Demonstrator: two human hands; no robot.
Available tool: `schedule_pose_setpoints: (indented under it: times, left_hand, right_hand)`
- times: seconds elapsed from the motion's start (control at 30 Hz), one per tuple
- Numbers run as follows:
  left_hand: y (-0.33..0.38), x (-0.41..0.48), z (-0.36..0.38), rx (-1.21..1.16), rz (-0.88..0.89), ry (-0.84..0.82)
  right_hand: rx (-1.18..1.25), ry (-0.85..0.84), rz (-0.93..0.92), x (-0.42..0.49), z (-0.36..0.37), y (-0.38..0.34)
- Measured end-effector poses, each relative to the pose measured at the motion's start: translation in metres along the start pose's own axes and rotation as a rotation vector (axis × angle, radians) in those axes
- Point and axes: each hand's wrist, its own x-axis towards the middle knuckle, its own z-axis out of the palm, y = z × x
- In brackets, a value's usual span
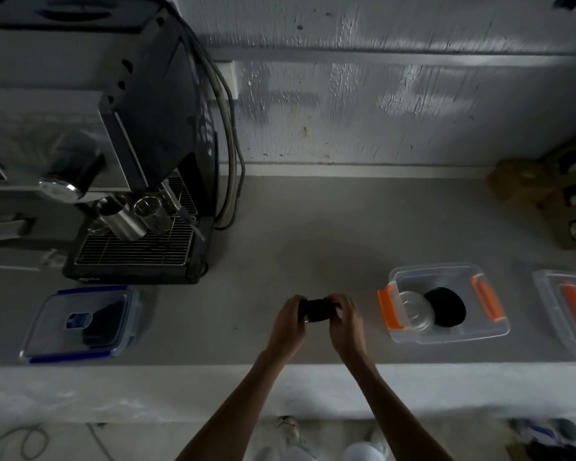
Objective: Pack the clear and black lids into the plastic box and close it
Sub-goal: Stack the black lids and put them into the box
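Over the grey counter, just in front of its near edge, both hands meet around a small stack of black lids. The left hand curls closed on the stack's left side, and the right hand curls closed on its right, fingers wrapped over the top; how many lids are in the stack is too dark to tell.

To the right, near the hands but apart from them, the open plastic box with orange latches sits on the counter. Inside it a clear lid lies beside a black lid, the two seeming to overlap slightly. Farther right, at the frame's edge, lies what looks like the box's cover, also with an orange clip. A blue-trimmed container rests closed at the far left, below an espresso machine.

Packing looks partly done, with the held stack probably next to go in. The risk I see is the stack splaying or slipping as one hand lets go for the carry, scattering lids near the counter edge. Dropped in crooked, they could ride up on the lids already inside and keep the cover from seating and latching.
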Motion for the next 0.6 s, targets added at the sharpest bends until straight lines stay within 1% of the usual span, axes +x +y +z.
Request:
schedule_pose_setpoints:
  times: [0.07,0.13,0.23,0.3,0.43,0.5,0.6]
  left_hand:
    - [-0.004,-0.001,0.005,0.03,0.069,0.015]
    - [-0.012,-0.005,0.012,0.083,0.096,0.012]
    - [-0.023,-0.013,0.022,0.155,0.058,-0.044]
    - [-0.027,-0.019,0.025,0.151,0.038,-0.064]
    - [-0.025,-0.022,0.025,0.08,0.049,0.036]
    - [-0.023,-0.02,0.024,0.064,0.013,0.009]
    - [-0.018,-0.016,0.024,0.047,-0.121,-0.083]
  right_hand:
    - [-0.037,0.028,-0.073,-0.007,0.002,0.004]
    - [-0.068,0.017,-0.084,-0.015,0.007,0.012]
    - [-0.119,-0.098,-0.047,-0.026,0.016,0.024]
    - [-0.126,-0.142,-0.02,-0.028,0.018,0.028]
    - [-0.088,-0.066,-0.03,-0.028,0.016,0.028]
    - [-0.067,-0.068,0.004,-0.03,0.015,0.03]
    - [0.026,-0.138,0.167,-0.031,0.012,0.033]
